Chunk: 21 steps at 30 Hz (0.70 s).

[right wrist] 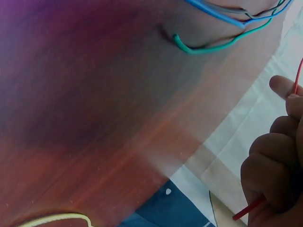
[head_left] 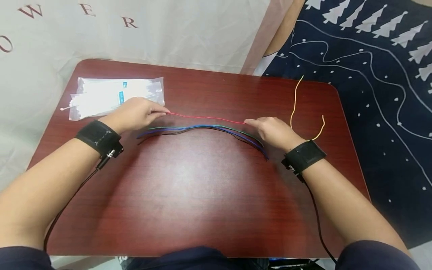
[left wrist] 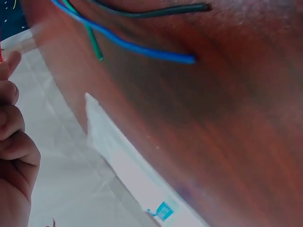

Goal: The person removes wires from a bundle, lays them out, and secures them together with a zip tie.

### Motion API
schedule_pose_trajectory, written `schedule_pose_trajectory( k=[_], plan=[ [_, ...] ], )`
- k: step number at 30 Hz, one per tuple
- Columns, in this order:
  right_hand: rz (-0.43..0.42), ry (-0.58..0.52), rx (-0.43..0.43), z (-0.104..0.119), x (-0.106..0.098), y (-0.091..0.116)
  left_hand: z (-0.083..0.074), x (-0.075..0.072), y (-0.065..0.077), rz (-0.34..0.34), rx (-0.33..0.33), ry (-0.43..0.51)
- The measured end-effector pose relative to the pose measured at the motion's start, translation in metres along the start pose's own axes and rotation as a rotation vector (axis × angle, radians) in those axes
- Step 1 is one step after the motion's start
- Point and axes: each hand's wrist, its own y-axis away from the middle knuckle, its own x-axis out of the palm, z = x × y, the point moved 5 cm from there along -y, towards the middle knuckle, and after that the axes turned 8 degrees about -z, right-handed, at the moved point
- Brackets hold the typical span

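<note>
A thin red wire (head_left: 206, 117) runs nearly straight between my two hands above the table. My left hand (head_left: 133, 112) pinches its left end between thumb and forefinger. With thumb and forefinger, my right hand (head_left: 273, 131) pinches it toward the other end, and a red tail (right wrist: 248, 209) pokes out below the curled fingers in the right wrist view. Just nearer to me on the table, a blue wire (left wrist: 142, 48), a green wire (left wrist: 93, 42) and a black wire (left wrist: 156, 13) lie bunched in a shallow arc.
Left of the wires, a clear plastic bag (head_left: 111, 95) of white strips lies near the back edge of the brown table (head_left: 189, 195). A bent yellow wire (head_left: 295, 101) lies on the right, partly behind my right wrist. Black cables trail from both wristbands.
</note>
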Motion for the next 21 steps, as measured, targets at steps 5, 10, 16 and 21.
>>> schedule_pose_trajectory(
  k=[5, 10, 16, 21],
  plan=[
    [-0.005, -0.103, 0.124, -0.005, 0.003, 0.001, 0.006, 0.005, 0.006, -0.004, -0.045, 0.049],
    [-0.066, -0.199, 0.181, -0.013, -0.001, 0.006, 0.012, 0.004, 0.013, -0.02, -0.079, 0.07],
    [-0.097, -0.187, 0.135, -0.016, -0.003, 0.01, 0.015, 0.004, 0.017, 0.006, -0.049, 0.061],
    [-0.119, -0.161, 0.092, -0.017, 0.004, 0.009, 0.019, 0.007, 0.017, 0.007, -0.021, 0.042]
  ],
)
